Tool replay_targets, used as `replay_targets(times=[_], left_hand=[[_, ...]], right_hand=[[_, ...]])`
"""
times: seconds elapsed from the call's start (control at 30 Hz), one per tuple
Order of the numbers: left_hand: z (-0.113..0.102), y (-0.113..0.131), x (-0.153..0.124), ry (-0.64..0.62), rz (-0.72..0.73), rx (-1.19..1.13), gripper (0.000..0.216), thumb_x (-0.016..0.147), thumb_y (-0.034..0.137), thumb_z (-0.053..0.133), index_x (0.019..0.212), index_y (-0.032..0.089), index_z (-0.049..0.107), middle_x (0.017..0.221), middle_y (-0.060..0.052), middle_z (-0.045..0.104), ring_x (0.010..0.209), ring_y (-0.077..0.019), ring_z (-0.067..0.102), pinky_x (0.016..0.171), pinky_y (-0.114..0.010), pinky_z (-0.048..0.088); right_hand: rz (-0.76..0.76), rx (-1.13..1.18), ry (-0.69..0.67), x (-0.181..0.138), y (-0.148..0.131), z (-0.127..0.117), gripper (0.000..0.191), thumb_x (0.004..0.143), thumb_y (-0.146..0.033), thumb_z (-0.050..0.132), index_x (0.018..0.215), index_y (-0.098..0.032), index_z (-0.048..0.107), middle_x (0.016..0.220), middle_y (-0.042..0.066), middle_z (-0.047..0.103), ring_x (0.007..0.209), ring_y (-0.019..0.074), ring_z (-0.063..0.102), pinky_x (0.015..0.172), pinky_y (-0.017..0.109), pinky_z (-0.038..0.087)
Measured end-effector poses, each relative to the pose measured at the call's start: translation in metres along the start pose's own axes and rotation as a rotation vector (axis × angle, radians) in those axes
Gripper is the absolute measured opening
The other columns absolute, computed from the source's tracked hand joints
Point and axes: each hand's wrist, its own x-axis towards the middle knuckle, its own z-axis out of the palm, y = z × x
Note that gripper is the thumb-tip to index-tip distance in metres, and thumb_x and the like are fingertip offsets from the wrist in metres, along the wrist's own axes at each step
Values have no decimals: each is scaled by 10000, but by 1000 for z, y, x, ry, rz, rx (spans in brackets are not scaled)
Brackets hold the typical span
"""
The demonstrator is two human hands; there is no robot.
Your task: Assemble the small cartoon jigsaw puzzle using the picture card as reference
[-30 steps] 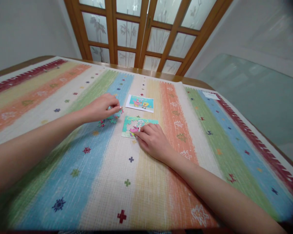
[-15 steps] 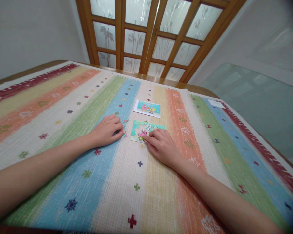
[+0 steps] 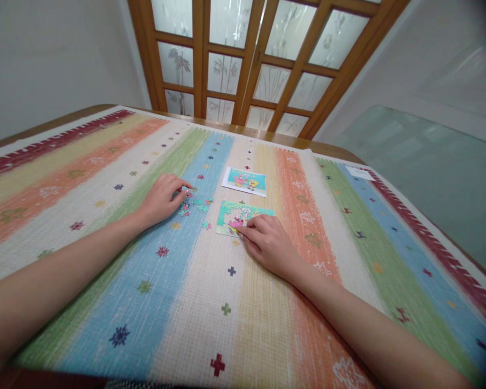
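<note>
A small, partly built jigsaw puzzle point(image 3: 234, 215) lies on the striped tablecloth point(image 3: 210, 302). My right hand point(image 3: 269, 243) rests on its near right part, fingertips pressed flat on the pink area. Several loose puzzle pieces point(image 3: 194, 206) are scattered to the puzzle's left. My left hand point(image 3: 162, 197) sits at the far left of that scatter, fingers curled with the tips pinched at a piece point(image 3: 185, 191). A reference picture card point(image 3: 244, 180) lies just behind the puzzle.
A white paper slip point(image 3: 359, 173) lies near the table's far right edge. A wooden-framed frosted glass door point(image 3: 243, 59) stands behind the table. A glass surface point(image 3: 429, 162) is at the right.
My left hand has moved left and away from the puzzle, uncovering the loose pieces. My right hand has stayed on the puzzle.
</note>
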Motion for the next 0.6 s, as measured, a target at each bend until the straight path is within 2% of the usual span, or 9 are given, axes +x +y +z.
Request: replay_targets(times=[0.2, 0.37, 0.47, 0.6], left_hand=[[2, 13, 2, -48, 39, 8, 353, 986, 455, 477, 1088, 203, 703, 1002, -82, 621, 1006, -249, 536, 948, -420, 395], [16, 23, 15, -151, 55, 7, 369, 957, 503, 547, 1136, 215, 694, 1092, -88, 607, 1085, -265, 526, 1004, -437, 383], [20, 21, 27, -219, 86, 17, 348, 968, 464, 546, 1198, 236, 671, 1120, -95, 593, 1132, -273, 519, 1023, -445, 371], [17, 12, 44, -334, 177, 8, 309, 951, 412, 568, 1182, 244, 685, 1098, -106, 588, 1199, -296, 495, 1023, -444, 365]], right_hand=[[14, 2, -16, 1, -1, -1, 284, 1011, -265, 493, 1165, -191, 720, 970, 93, 670, 948, 225, 542, 813, 376, 372], [9, -7, -16, 1, -2, -1, 283, 1015, -269, 492, 1176, -203, 714, 963, 92, 672, 953, 225, 541, 810, 371, 366], [5, -14, -14, 1, -2, -1, 284, 1012, -266, 497, 1191, -201, 708, 967, 91, 671, 953, 226, 539, 812, 371, 364], [8, -16, -16, 1, -2, 0, 283, 1010, -267, 500, 1183, -198, 713, 968, 93, 670, 955, 227, 534, 820, 375, 363]])
